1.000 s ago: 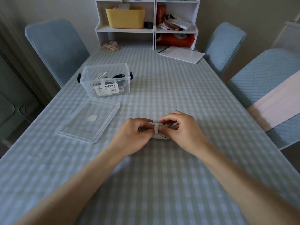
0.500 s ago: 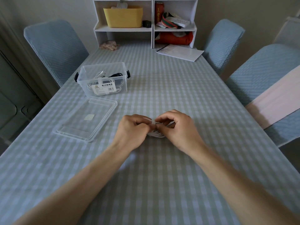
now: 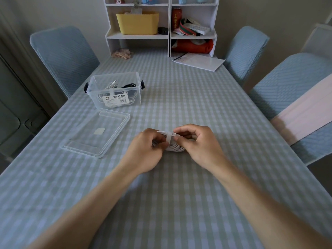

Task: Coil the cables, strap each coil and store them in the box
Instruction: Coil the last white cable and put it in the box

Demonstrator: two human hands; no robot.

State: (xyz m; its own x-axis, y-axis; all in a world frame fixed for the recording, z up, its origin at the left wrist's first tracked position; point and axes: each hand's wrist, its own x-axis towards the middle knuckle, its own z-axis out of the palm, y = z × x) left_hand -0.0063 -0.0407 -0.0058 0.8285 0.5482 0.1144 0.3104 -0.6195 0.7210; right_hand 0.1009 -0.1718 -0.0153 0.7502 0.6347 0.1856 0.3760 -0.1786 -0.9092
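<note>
Hands low at centre frame, both working one white coil [image 3: 175,146] on the checked tablecloth [image 3: 179,203]. The left hand [image 3: 145,151] has its fingers curled round the coil's left side, thumb pressing its near edge; the right hand [image 3: 199,144] pinches the white strap [image 3: 168,138] between thumb and forefinger, the other fingers curled over the far loops. A second ago that strap stood up loose between the thumbs; now it lies flat across the bundle, pulled over the top. My read: the wrap is closing, this coil nearly strapped, and the drop into the box comes next.

Upper left of the hands, the clear box [image 3: 115,94] sits open, already holding white and black cables, well apart from the coil. Its lid [image 3: 97,133] lies flat between the box and the left hand, right on the straight path, so the carry will likely need to lift over it. Far end of the table: white shelf unit [image 3: 161,26], papers [image 3: 199,63] at upper right, blue chairs [image 3: 62,56] round the sides. Whether the strap's end is fastened I cannot tell; fingers hide it.
</note>
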